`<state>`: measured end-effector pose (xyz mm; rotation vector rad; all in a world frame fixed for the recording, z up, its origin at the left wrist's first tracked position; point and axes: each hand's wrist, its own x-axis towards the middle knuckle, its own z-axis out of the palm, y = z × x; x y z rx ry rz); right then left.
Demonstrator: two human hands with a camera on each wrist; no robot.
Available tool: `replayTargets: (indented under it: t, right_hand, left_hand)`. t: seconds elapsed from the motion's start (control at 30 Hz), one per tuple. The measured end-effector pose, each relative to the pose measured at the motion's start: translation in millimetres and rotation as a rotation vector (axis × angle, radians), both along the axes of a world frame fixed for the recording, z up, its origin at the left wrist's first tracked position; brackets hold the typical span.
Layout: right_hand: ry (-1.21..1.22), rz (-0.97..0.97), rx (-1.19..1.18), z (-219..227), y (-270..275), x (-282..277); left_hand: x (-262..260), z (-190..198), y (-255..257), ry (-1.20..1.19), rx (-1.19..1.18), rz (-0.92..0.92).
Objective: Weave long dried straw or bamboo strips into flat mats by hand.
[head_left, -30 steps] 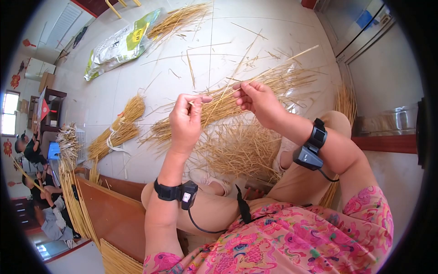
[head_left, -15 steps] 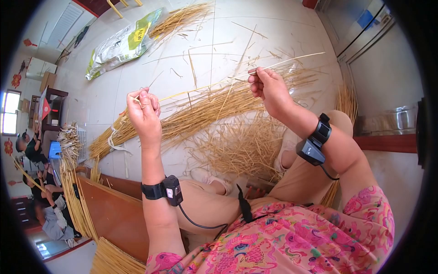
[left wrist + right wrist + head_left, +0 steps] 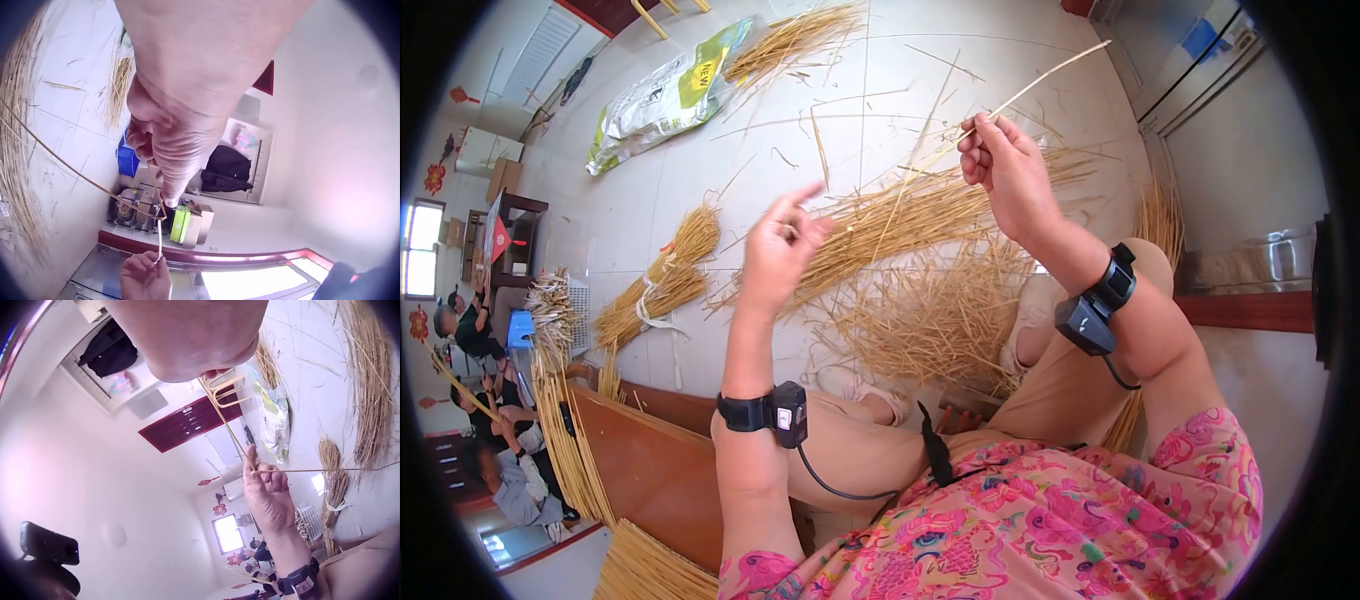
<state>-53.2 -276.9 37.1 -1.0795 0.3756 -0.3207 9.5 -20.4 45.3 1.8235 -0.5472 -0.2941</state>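
Note:
My right hand (image 3: 1015,180) is raised over the straw and pinches a thin straw stalk (image 3: 1055,68) between thumb and fingertips. The stalk's pale end slants up and away beyond the fingers. My left hand (image 3: 778,255), blurred, is lower and to the left with its index finger stretched out. A small pale bit shows among its curled fingers. In the left wrist view a narrow strand (image 3: 156,187) runs from the left fingers to a sharp bend, where it meets the pale stalk (image 3: 160,240) held by the other hand. Beneath both hands lies a long heap of straw (image 3: 920,215).
A loose pile of short straw (image 3: 940,320) is by my feet. Further left lies a tied straw bundle (image 3: 655,285). A white and green bag (image 3: 665,105) with straw at its mouth lies ahead. A brown board (image 3: 645,460) stands left of my legs; people sit at far left.
My left hand swung out left, then came back toward the middle, its index finger extending. My right hand moved up and right, and the stalk it pinches now tilts more steeply.

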Motion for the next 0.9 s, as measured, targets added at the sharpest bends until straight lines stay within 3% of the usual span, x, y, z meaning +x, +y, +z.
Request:
replayTargets:
  t: [0.07,0.17,0.27,0.37,0.47,0.57,0.67,0.77,0.9]
  right_hand:
    - [-0.02,0.013,-0.027,1,2,-1]
    - [-0.07,-0.01,-0.072,2,0,-1]
    - [-0.109,-0.03,-0.058,7,-8,-1]
    - [-0.114,-0.009,-0.031,8,-13,-1]
    - [-0.117,0.149,-0.084,16,-6,-3]
    - [-0.089,0.392,-0.276,15,17,-9]
    - [-0.083,0.601,-0.313,6,43,-17]
    - [-0.038,0.636,-0.259,-6,56,-21]
    - [-0.089,0.562,-0.274,-14,57,-15]
  left_hand:
    - [-5,-3,-3,-0.207,0.239,-0.164]
    - [-10,-4,-6,-0.136,0.175,-0.242]
    - [-13,4,-5,-0.213,0.213,-0.288]
    - [-10,-3,-3,-0.234,0.1,-0.265]
    - [-10,-7,-9,-0.262,-0.143,-0.208]
    - [-12,0,-14,-0.338,-0.054,-0.203]
    - [-17,0,-23,-0.368,-0.014,-0.177]
    - [-23,-1,-27,-0.368,0.096,-0.176]
    - [-26,1,-33,-0.54,0.174,-0.124]
